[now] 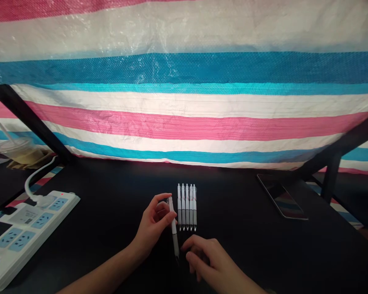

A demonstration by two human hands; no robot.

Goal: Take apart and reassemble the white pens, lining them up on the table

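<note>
My left hand (155, 222) pinches a white pen (174, 228) by its upper part, between thumb and fingers. The pen has a grey grip and its tip points down toward me. Just right of the grip, my right hand (210, 259) is curled with thumb and index finger apart, and nothing shows between them. Beyond both hands, several matching white pens (187, 206) lie side by side in a row on the black table (233, 196), grey grips and tips toward me. The left fingertips are close to the leftmost pen of the row.
A white power strip (33, 228) with a cable plugged in lies along the left. At the right rests a dark phone (282, 198). A striped plastic sheet (184, 126) hangs behind the table between black bars. A lidded cup (15, 149) with a straw stands far left.
</note>
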